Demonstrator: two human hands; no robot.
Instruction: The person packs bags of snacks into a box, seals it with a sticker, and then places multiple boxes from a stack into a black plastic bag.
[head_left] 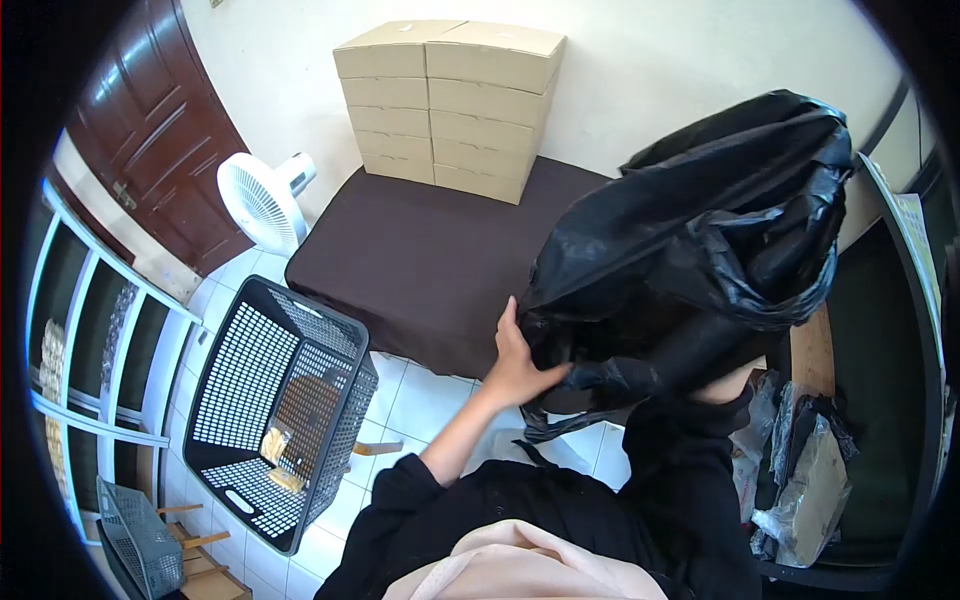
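Note:
A large black plastic bag [680, 230] hangs bunched in front of me, its crumpled mouth gaping toward the right. My left hand [522, 362] grips the bag's near left edge, with the plastic between thumb and fingers. On the other side, my right forearm runs up under the bag; a strip of bare wrist [728, 386] shows, while the black plastic hides the hand and its fingers. Behind the bag is a low table with a dark brown cover [420, 255].
Stacked cardboard boxes [480, 115] stand on the table against the wall. A white fan [262, 200] is at its left corner. A dark plastic basket [362, 400] holding small yellowish packs [275, 445] sits left of me. Plastic-wrapped items [805, 490] lie at right.

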